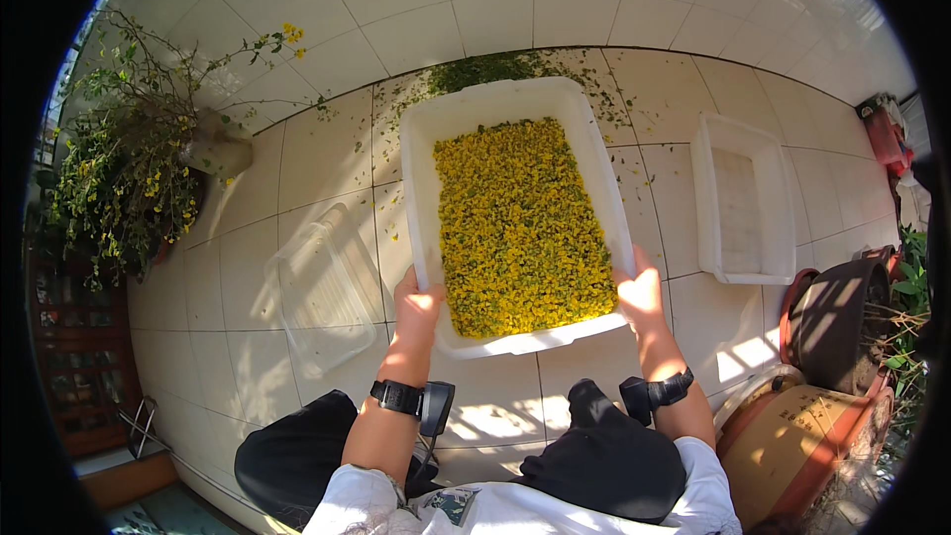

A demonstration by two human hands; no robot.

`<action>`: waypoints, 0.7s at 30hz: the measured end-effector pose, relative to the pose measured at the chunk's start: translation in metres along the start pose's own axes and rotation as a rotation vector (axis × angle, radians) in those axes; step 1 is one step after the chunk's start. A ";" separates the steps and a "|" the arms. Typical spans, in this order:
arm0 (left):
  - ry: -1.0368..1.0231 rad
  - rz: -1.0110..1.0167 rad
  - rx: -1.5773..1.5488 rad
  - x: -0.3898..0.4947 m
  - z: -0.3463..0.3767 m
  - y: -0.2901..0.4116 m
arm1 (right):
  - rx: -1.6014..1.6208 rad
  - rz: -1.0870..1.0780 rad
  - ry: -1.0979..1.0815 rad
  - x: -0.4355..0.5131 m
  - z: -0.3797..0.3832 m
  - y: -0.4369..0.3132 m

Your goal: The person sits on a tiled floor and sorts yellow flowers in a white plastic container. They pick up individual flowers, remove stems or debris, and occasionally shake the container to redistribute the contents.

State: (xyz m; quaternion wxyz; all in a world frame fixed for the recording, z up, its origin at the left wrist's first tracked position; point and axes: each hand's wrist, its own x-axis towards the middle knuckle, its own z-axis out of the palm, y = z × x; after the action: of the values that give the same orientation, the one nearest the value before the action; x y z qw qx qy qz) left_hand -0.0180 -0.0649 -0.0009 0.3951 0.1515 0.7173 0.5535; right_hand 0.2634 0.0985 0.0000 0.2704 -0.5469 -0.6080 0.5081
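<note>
Between my hands is a white plastic tub, its bottom covered by a thick layer of small yellow flowers mixed with green bits. My left hand grips the tub's left rim near its front corner. On the opposite side my right hand holds the right rim, also near the front. The fingers of both hands are partly hidden by the tub. The tub is slightly turned; whether it touches the floor I cannot tell.
Green leaf scraps lie along the wall behind the tub. A translucent plastic lid or tray is on the tiles at left, and another white tub at right. Plant pots crowd the right side; a yellow-flowered potted plant stands left.
</note>
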 end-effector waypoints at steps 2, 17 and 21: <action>0.077 0.177 -0.149 -0.009 0.003 0.014 | -0.149 -0.199 0.100 -0.007 -0.006 -0.014; 0.031 -0.070 0.087 0.019 -0.001 0.001 | 0.168 0.032 -0.086 0.017 0.008 0.021; 0.018 -0.100 0.158 -0.002 -0.001 -0.017 | 0.211 0.137 -0.098 -0.011 0.002 0.042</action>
State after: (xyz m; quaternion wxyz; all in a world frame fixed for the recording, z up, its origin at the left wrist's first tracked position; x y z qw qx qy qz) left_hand -0.0135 -0.0731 -0.0158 0.4028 0.1413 0.7687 0.4763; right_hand 0.2812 0.0827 -0.0364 0.2611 -0.5301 -0.5248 0.6127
